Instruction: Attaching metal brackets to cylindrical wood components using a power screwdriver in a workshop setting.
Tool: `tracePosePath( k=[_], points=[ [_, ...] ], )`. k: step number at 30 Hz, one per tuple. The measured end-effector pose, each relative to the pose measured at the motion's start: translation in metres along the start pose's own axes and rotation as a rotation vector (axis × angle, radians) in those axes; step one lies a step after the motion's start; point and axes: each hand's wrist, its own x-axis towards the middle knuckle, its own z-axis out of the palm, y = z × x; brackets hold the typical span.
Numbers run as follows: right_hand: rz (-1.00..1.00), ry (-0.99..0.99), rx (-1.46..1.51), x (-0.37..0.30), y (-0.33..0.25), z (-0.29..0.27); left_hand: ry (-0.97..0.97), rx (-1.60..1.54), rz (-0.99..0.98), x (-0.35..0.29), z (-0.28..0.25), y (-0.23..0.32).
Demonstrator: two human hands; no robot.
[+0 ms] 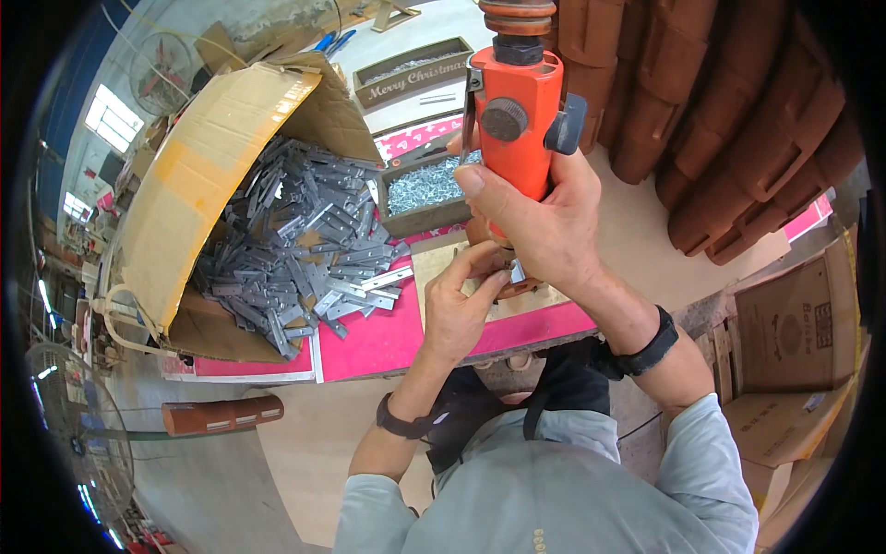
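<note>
My right hand [554,217] is wrapped around the lower body of an upright orange power driver [521,111], which has a dark round knob and a black lever on its sides. Below the tool's tip, my left hand [461,305] is closed with thumb and fingertips pinched together beside a small pale metal piece [518,272]. What the pinch holds is mostly hidden. Under the fingers, part of a brown piece [519,291] shows on a light board [441,263]. To the left, grey metal strips with holes [323,245] spill from a tipped cardboard box [198,171].
A tray of small screws [426,187] stands behind my left hand, with a grey lettered box [413,72] beyond. Stacked brown slotted tubes [729,120] fill the right back. Pink sheeting [374,346] covers the table's front edge. Cardboard boxes [784,342] stand right; a brown tube [221,415] lies left.
</note>
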Motion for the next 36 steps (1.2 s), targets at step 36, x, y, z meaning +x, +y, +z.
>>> tracePosePath(
  k=[36],
  points=[
    [-0.029,0.036,-0.092,-0.009,0.032,0.001,-0.058,0.485,0.225,0.013,-0.003,0.011]
  ],
)
